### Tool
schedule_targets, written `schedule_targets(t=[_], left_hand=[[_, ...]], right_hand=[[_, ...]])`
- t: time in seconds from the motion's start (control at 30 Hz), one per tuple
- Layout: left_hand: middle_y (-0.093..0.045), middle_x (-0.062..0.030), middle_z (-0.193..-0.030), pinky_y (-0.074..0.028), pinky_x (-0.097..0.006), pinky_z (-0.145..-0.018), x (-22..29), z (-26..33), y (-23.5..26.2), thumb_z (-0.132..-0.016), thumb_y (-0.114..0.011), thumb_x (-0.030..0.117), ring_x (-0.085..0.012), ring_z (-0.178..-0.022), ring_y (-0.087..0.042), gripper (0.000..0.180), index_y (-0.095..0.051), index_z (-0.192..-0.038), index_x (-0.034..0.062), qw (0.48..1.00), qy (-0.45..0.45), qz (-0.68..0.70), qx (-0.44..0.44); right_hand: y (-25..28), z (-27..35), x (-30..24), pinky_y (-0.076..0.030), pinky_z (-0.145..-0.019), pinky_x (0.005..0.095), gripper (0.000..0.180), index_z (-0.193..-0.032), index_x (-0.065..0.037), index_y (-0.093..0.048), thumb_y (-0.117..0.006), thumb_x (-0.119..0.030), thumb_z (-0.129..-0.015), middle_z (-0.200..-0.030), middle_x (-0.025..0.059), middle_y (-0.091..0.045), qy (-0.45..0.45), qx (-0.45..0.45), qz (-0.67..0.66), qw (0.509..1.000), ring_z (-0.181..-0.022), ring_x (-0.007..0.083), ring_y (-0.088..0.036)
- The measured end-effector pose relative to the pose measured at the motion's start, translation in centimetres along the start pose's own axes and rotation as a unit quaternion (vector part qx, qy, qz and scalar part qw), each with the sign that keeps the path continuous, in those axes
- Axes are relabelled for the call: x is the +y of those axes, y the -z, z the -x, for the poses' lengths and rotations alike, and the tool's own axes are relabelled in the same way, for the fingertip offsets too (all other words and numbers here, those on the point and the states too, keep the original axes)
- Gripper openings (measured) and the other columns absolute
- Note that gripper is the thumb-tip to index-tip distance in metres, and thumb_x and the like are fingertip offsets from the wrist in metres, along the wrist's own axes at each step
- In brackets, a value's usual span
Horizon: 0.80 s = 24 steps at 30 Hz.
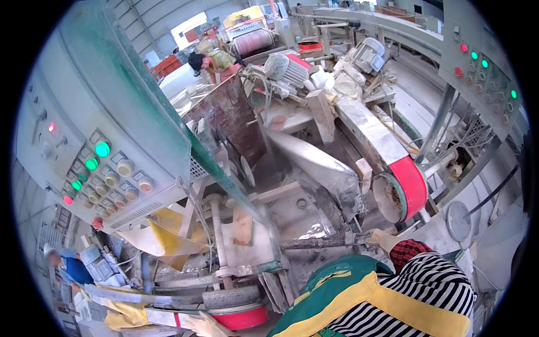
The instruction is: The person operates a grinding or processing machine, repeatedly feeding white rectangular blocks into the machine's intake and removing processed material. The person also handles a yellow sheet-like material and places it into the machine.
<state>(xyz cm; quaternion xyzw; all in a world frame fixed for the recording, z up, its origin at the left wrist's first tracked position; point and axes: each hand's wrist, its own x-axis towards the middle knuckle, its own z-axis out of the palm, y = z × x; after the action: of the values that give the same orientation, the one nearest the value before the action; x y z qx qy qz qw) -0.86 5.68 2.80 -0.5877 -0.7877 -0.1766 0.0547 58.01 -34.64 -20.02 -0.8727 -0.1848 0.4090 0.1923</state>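
Right hand (380, 238) grips the metal bar (314, 243), extending leftward.

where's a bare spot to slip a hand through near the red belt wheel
The wet grey patch between the wooden block and red belt wheel is barest, above the rod at the right hand. By the motors it is crowded.

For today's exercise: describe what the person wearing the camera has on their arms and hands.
The right arm wears a black-and-white striped sleeve with a red-and-black checked cuff, and the right hand a dirty pale work glove. The left hand wears a similar pale glove. A green apron with yellow trim covers the front.
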Motion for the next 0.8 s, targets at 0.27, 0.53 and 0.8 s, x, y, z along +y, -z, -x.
schedule_targets(t=[0.27, 0.53, 0.8], left_hand=[[-0.043, -0.0264, -0.142, -0.033, -0.044, -0.112, -3.7, 4.8, -7.2, -0.085, -0.066, 0.035, -0.0394, -0.133, -0.040, 0.071, -0.042, -0.139, -0.0056, 0.996, -0.053, 0.055, -0.039], [-0.036, -0.0181, -0.149, -0.027, -0.042, -0.114, 7.9, 12.3, 2.8, -0.079, -0.070, 0.003, -0.0292, -0.138, -0.033, 0.080, -0.028, -0.148, 0.0015, 0.807, -0.034, 0.542, -0.233], [-0.038, -0.0200, -0.148, -0.026, -0.038, -0.115, 24.8, 17.3, 8.1, -0.080, -0.069, 0.002, -0.0301, -0.139, -0.034, 0.073, -0.034, -0.144, -0.0009, 0.732, -0.312, 0.464, -0.390]], right_hand=[[-6.3, -4.2, -10.7, -0.052, -0.089, 0.0346, 0.052, -0.129, -0.010, -0.059, -0.061, -0.028, -0.080, -0.110, 0.0209, -0.068, 0.258, -0.012, 0.035, 0.965, -0.101, 0.0287, -0.067], [-8.4, 3.1, -29.5, -0.054, -0.079, 0.0404, 0.067, -0.145, -0.012, -0.038, -0.063, -0.037, -0.088, -0.112, 0.0160, -0.067, 0.289, -0.359, -0.296, 0.836, -0.098, 0.0322, -0.066], [-2.6, 15.5, -36.8, -0.044, -0.101, 0.0353, 0.061, -0.148, -0.006, -0.031, -0.057, -0.016, -0.093, -0.136, 0.0140, -0.051, 0.387, -0.091, -0.313, 0.863, -0.119, 0.0246, -0.053]])
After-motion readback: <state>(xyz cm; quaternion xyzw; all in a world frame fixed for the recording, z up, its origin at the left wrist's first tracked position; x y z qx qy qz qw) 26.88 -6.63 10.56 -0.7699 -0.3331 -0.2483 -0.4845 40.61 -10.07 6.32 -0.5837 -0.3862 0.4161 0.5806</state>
